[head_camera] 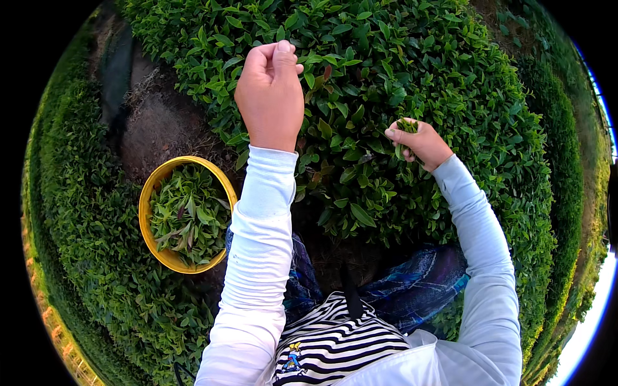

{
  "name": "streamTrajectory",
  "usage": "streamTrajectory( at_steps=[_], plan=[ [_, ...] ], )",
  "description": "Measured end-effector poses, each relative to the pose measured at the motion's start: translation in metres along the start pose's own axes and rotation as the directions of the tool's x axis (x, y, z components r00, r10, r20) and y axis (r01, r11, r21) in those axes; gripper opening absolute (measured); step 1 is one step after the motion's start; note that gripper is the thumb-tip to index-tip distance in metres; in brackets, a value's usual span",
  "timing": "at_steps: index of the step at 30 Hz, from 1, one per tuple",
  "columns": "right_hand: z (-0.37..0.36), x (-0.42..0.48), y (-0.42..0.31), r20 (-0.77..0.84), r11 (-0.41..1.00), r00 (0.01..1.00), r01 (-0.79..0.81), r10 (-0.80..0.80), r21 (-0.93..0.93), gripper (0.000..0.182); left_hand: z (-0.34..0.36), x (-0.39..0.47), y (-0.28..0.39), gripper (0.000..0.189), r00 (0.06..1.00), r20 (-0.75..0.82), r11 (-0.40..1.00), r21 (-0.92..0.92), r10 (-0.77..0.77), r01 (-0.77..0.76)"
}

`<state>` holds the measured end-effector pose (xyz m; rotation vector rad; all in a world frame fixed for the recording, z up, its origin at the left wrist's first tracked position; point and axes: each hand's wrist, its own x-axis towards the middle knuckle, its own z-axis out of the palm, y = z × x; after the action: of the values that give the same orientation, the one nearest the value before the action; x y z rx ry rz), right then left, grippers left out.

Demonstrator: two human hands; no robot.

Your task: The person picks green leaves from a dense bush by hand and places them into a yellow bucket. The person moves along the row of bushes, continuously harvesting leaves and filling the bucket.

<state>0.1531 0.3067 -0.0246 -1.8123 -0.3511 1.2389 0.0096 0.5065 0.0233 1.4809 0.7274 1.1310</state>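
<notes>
My left hand (pixel 272 89) reaches over the far part of a leafy green bush (pixel 357 120), which looks like a tea bush. Its thumb lies against the curled index finger. Whether a shoot is pinched there is hidden by the hand. Lower and to the right, my right hand (pixel 425 144) holds a small bunch of plucked green leaves (pixel 407 126) between thumb and fingers, just above the foliage. A yellow bucket (pixel 145 212) stands left of my left forearm, well filled with loose picked leaves (pixel 190 217), some of them reddish or dull.
Bare brown soil (pixel 159 130) shows between the bush and another hedge row (pixel 96 251) on the left. A dark strip (pixel 117 72), unclear in kind, lies on that path. Further rows (pixel 562 144) curve along the right rim. My bent knees (pixel 415 284) press near the bush's base.
</notes>
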Motion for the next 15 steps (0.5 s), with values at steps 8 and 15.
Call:
streamTrajectory(
  at_steps=[8, 15],
  plan=[
    [0.002, 0.05, -0.045, -0.176, 0.98, 0.964, 0.191, -0.197, -0.051, 0.018, 0.053, -0.112, 0.033, 0.026, 0.677, 0.646, 0.873, 0.034, 0.352, -0.486],
    [0.01, 0.085, -0.067, -0.118, 0.893, 0.925, 0.308, -0.362, -0.328, 0.019, 0.057, -0.105, 0.045, 0.034, 0.792, 0.559, 0.961, -0.031, 0.244, -0.274]
  ],
)
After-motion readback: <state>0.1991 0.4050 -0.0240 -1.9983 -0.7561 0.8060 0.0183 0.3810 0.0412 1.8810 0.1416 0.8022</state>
